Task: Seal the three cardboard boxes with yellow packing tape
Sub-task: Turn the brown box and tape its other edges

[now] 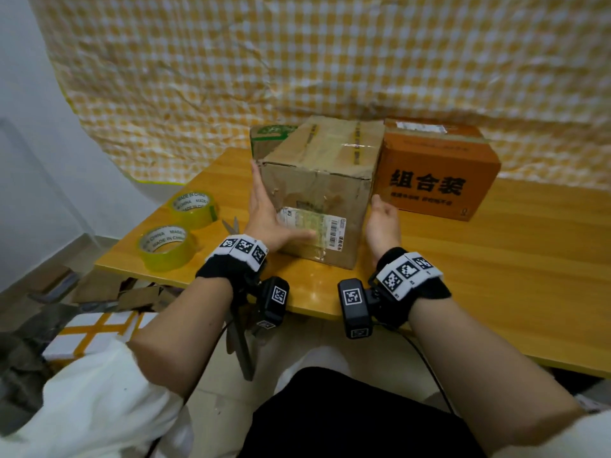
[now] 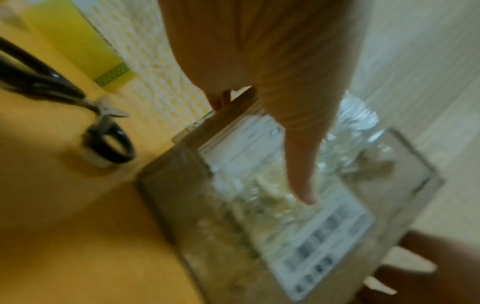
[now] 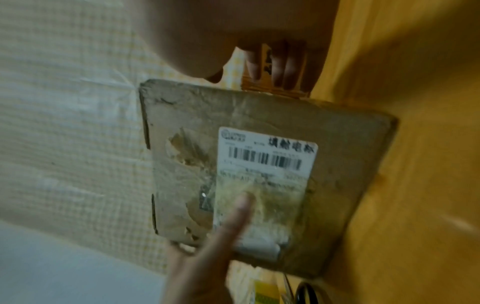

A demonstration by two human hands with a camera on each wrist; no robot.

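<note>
From the head view, the worn brown box (image 1: 317, 193) sits near the counter (image 1: 496, 276) edge between both hands; the left hand (image 1: 271, 219) lies flat with straight fingers on its left corner, the right hand (image 1: 383, 223) stands relaxed beside its right side, holding nothing. The tape rolls (image 1: 172, 246) lie well apart, so a hasty pull could tip the box off. The left wrist view is blurred: scissors (image 2: 103, 127) near the box could get knocked. In the right wrist view the torn, taped label (image 3: 265, 181) suggests new tape may stick poorly there.
</note>
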